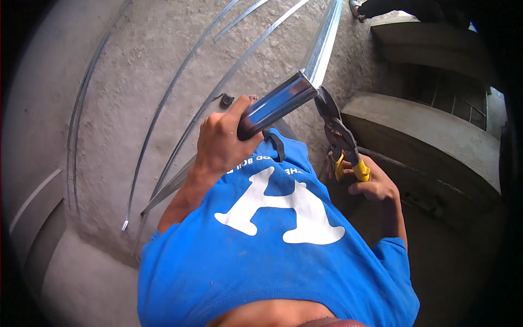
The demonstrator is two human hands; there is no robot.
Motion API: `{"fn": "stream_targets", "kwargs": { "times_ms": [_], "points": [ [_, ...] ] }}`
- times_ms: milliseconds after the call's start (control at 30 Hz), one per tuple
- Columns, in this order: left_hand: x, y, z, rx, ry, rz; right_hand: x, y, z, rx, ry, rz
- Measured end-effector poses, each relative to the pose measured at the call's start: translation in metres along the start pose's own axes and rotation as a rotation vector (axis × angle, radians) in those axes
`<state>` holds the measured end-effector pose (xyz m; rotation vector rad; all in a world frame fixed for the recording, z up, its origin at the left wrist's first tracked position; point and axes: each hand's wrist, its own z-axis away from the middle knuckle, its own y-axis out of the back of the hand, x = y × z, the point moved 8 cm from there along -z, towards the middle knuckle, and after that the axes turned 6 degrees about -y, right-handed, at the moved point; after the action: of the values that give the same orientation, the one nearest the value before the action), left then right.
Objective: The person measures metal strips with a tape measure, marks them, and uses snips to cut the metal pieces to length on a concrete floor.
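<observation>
My left hand [227, 132] is closed around the near end of a shiny metal channel [279, 104], a U-shaped profile that reflects blue. At its far end the channel meets a longer bright length that runs away at an angle toward the top edge. In my right hand [377, 182] is a pair of tin snips [340, 133] with yellow grips, my fingers wrapped round the handles. The dark jaws of the snips lie against the channel's edge at that corner. How deep the blades sit on the metal cannot be made out.
Several long thin metal strips [180, 82] lie across the rough concrete floor [125, 60] to the left. A small black tape measure [225, 100] rests beyond my left hand. Concrete steps or ledges [419, 122] rise at right. At the top right, another person's leg and foot [357, 10] show.
</observation>
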<state>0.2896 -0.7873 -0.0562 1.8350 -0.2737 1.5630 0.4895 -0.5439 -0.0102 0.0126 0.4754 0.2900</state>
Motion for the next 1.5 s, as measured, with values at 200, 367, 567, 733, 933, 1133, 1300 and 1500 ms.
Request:
{"fn": "stream_targets", "kwargs": {
  "times_ms": [200,367,567,733,933,1133,1300,1500],
  "points": [
    [0.003,0.000,0.003,-0.006,-0.033,-0.006,-0.031,-0.010,0.002,-0.025,0.076,0.002],
    [0.002,0.010,0.007,-0.002,0.045,-0.028,-0.075,-0.017,-0.018,0.067,0.226,0.163],
    [0.006,0.022,0.008,-0.005,0.028,0.000,-0.089,-0.013,-0.016,0.252,0.357,0.306],
    [0.002,0.018,0.010,-0.027,0.000,0.005,-0.095,-0.012,-0.001,0.385,0.204,0.430],
    [0.002,0.021,0.013,-0.013,0.004,-0.010,-0.110,-0.015,0.007,0.501,0.323,0.512],
    [-0.004,0.030,0.005,0.082,0.015,-0.170,-0.121,-0.015,0.007,0.615,0.199,0.495],
    [0.008,0.031,-0.003,0.090,0.049,-0.172,-0.129,-0.011,0.019,0.876,0.294,0.535],
    [-0.003,0.040,-0.016,0.028,0.084,-0.111,-0.144,-0.005,-0.002,0.794,0.197,0.608]
  ]
}}
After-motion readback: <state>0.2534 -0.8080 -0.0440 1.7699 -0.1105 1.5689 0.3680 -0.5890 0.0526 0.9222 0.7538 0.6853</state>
